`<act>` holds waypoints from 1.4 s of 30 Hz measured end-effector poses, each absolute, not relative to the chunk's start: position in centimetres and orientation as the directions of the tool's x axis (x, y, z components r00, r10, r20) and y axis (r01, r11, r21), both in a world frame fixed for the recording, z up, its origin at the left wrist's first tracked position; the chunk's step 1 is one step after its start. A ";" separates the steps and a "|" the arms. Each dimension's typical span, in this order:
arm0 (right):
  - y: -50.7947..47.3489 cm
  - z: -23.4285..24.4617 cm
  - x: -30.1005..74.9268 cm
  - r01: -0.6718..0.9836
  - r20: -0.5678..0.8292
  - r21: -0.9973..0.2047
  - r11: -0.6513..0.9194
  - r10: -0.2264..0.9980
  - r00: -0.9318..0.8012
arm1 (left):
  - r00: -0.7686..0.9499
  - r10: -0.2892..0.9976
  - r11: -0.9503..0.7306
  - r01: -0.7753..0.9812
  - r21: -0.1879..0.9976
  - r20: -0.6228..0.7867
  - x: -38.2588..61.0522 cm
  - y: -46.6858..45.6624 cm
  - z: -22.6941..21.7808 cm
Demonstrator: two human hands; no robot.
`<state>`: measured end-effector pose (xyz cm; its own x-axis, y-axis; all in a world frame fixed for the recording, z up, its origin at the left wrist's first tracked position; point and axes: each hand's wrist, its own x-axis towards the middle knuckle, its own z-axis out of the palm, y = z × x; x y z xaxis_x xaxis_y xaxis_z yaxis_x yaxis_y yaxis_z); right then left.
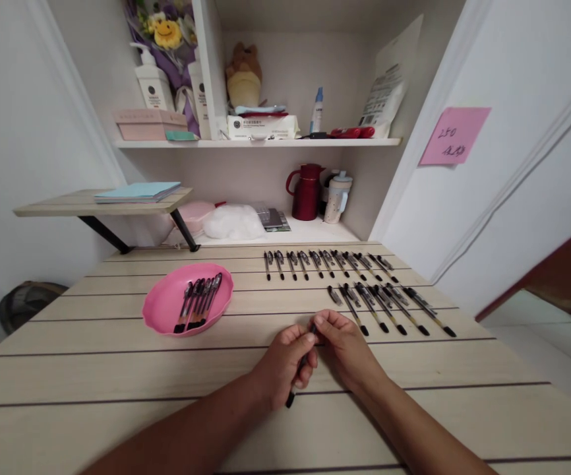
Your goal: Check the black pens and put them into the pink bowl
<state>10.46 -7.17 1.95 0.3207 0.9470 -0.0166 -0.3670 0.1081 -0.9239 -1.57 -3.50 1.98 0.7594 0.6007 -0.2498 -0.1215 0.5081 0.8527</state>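
My left hand [290, 356] is closed around a pen [291, 398], whose black end sticks out below the fist. My right hand [341, 340] pinches the pen's upper end between thumb and fingers, against the left thumb; the fingers mostly hide what sits there. Beyond my hands lies a front row of slim black-ended pens [400, 328], with short dark caps or clip pieces [333, 295] among them. Farther back is a second row of pen parts [305, 265]. To the left, a pink scalloped bowl [159, 290] holds several black pens [199, 300] side by side.
Everything rests on a slatted wooden table [132, 376]. A small raised shelf [53, 203] carrying blue notebooks [140, 191] stands at the back left. Behind are a red jug [306, 192], a pale cup [337, 199] and a white plastic bag [235, 222], beneath a loaded cabinet shelf [206, 143].
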 end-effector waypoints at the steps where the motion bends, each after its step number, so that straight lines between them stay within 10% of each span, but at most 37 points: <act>1: -7.2 2.1 10.4 -0.384 -0.008 -0.916 0.117 0.951 0.310 | 0.767 0.592 0.512 -0.121 0.850 -0.248 -1.6 -3.4 2.0; 27: -7.1 2.6 10.9 -0.536 -0.045 -0.830 0.153 0.940 0.338 | 0.824 0.510 0.560 -0.100 0.822 -0.247 -1.9 -3.1 1.8; 34: -6.6 2.5 15.8 0.109 0.069 -0.994 0.008 0.821 0.567 | 0.798 0.544 0.583 -0.136 0.801 -0.261 -1.8 -3.0 2.1; 38: -6.8 3.6 18.6 0.822 0.227 -0.512 -0.250 0.883 0.410 | 0.799 0.545 0.582 -0.142 0.801 -0.254 -1.8 -2.8 1.9; 42: -6.6 4.1 18.8 0.961 0.150 0.043 -0.275 0.952 0.266 | 0.804 0.534 0.586 -0.130 0.800 -0.260 -1.8 -2.8 1.8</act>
<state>18.80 -6.64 4.06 0.2657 0.9523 0.1503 0.9606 -0.2748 0.0429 -1.84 -2.79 1.79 0.8043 0.5341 -0.2603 -0.1299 0.5856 0.8001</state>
